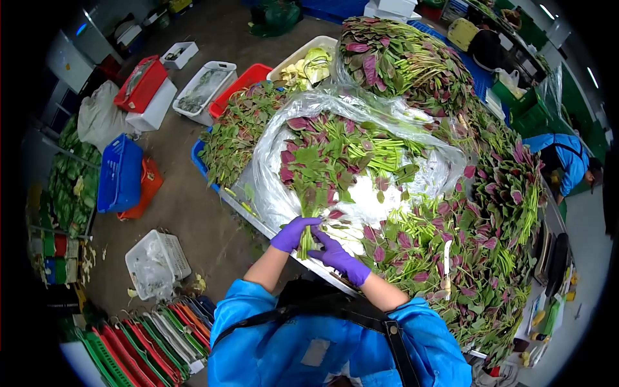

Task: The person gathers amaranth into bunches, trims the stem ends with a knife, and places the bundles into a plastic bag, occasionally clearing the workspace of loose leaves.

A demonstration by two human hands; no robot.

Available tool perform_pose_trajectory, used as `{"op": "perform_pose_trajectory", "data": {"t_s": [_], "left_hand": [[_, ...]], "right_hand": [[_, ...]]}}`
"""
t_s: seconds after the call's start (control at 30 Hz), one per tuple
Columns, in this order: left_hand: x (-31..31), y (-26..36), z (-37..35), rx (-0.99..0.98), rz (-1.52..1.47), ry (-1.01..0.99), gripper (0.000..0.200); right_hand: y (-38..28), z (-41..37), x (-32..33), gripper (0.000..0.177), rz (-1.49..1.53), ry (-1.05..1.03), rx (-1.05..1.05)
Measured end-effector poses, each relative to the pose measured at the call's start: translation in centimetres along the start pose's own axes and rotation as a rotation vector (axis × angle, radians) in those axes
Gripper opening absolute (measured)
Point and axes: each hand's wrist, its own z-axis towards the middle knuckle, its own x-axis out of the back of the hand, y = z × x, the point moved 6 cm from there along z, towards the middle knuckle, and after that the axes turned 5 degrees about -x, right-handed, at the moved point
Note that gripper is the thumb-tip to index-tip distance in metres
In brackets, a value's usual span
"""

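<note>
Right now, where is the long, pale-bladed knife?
In the head view, the long, pale-bladed knife lies on loose green-and-purple leafy stems, right of the purple-gloved right hand.

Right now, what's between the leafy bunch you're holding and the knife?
Next to the bunch is the right hand, purple-gloved, then loose green and purple leaves with stems, up to the knife, in the head view.
</note>
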Motion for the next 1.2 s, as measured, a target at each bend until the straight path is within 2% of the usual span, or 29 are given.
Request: {"op": "perform_pose_trajectory", "data": {"t_s": [0.07,0.1,0.13,0.2,0.23,0.3,0.33,0.4,0.43,0.47,0.53,0.57,0.6,0.67,0.7,0.73,0.8,0.83,0.87,0.9,0.93,0.97,1.0,1.03,1.07,1.1,1.13,1.17,1.2], "left_hand": [[2.0,-0.6,-0.2,-0.042,-0.228,0.083,0.016],[2.5,0.5,-1.1,-0.213,-0.213,0.077,0.018],[2.4,1.5,-3.1,-0.124,-0.116,0.092,0.020],[1.6,3.3,-4.9,-0.313,-0.039,0.092,0.024],[0.7,3.7,-5.7,-0.318,-0.039,0.092,0.024],[-2.1,5.0,-7.6,-0.496,0.136,0.146,0.027],[-4.2,4.8,-8.5,-0.468,0.071,0.108,0.027],[-7.3,3.2,-8.4,-0.633,0.151,-0.024,0.031],[-10.0,2.8,-8.7,-0.637,0.216,-0.101,0.042],[-11.4,2.2,-8.4,-0.532,0.234,-0.177,0.049],[-14.7,2.0,-9.2,-0.323,0.314,-0.290,0.052],[-14.8,1.9,-9.3,-0.267,0.542,-0.303,0.059],[-11.0,-1.7,-6.1,-0.335,0.881,-0.233,0.064],[-16.3,-0.2,-9.7,-0.072,0.920,-0.660,0.064],[-16.3,-1.5,-9.9,0.026,0.841,-0.748,0.059],[-17.8,-0.9,-10.6,0.019,0.829,-0.828,0.055],[-21.2,3.0,-11.0,-0.438,1.083,-0.826,0.047],[-22.8,6.0,-11.4,-0.678,1.051,-0.700,0.043],[-23.1,7.8,-10.4,-0.791,0.989,-0.561,0.050],[-24.6,10.2,-10.8,-0.987,1.061,-0.460,0.061],[-26.0,11.8,-10.3,-1.239,1.296,-0.438,0.070],[-27.3,12.4,-9.6,-1.325,1.465,-0.410,0.074],[-28.2,12.4,-8.8,-1.319,1.588,-0.442,0.076],[-28.5,11.3,-7.6,-1.257,1.680,-0.514,0.076],[-28.4,9.8,-6.1,-1.193,1.771,-0.590,0.075],[-27.2,7.8,-4.9,-1.121,1.791,-0.711,0.070],[-25.7,5.4,-3.6,-0.343,1.596,-0.902,0.063],[-24.4,2.9,-3.2,-0.208,1.281,-1.096,0.062],[-20.8,0.0,-2.1,0.042,1.171,-1.096,0.062]], "right_hand": [[-1.0,0.2,1.6,0.042,0.567,-0.091,-0.048],[-1.0,-0.4,3.4,0.024,0.571,0.019,-0.218],[0.5,-0.3,4.3,0.031,0.576,0.078,-0.214],[-1.1,-1.1,6.2,0.057,0.497,0.097,-0.175],[-2.2,-1.4,6.6,0.057,0.495,0.096,-0.171],[-6.4,-2.5,7.2,0.089,0.226,0.116,0.119],[-7.3,-2.9,6.9,0.101,0.210,0.032,0.088],[-8.0,-4.4,6.6,0.095,0.249,-0.085,-0.044],[-5.5,-4.3,5.9,0.089,0.124,-0.101,-0.079],[-4.1,-4.6,6.7,0.089,0.126,-0.081,-0.081],[-0.6,-6.6,10.0,0.096,0.041,0.004,-0.198],[-1.4,-8.8,13.1,0.085,-0.033,0.088,-0.165],[-2.3,-10.9,16.6,0.075,-0.115,0.173,-0.130],[1.3,-13.3,19.5,0.058,0.449,0.129,-0.330],[3.2,-12.7,21.0,0.054,-0.416,0.063,-0.450],[5.6,-13.0,21.7,0.054,-0.639,-0.009,-0.529],[2.1,-15.3,23.7,0.046,-0.330,0.116,-0.432],[1.8,-16.4,24.1,0.040,-0.045,0.114,-0.512],[2.7,-16.8,24.0,0.037,0.002,0.118,-0.496],[2.4,-17.2,23.6,0.040,-0.061,0.034,-0.472],[1.6,-17.7,23.3,0.042,-0.127,-0.049,-0.441],[0.5,-18.3,23.3,0.043,-0.224,-0.024,-0.371],[-0.5,-19.1,23.2,0.044,-0.319,-0.004,-0.306],[-0.4,-19.9,22.8,0.044,-0.172,-0.089,-0.376],[-1.0,-20.6,23.3,0.044,-0.158,-0.089,-0.384],[-1.8,-21.3,23.4,0.044,-0.163,-0.192,-0.349],[-2.0,-22.0,23.3,0.044,-0.167,-0.291,-0.311],[-0.7,-22.9,23.4,0.047,0.016,-0.318,-0.376],[0.6,-23.4,23.8,0.049,0.088,-0.314,-0.388]]}}
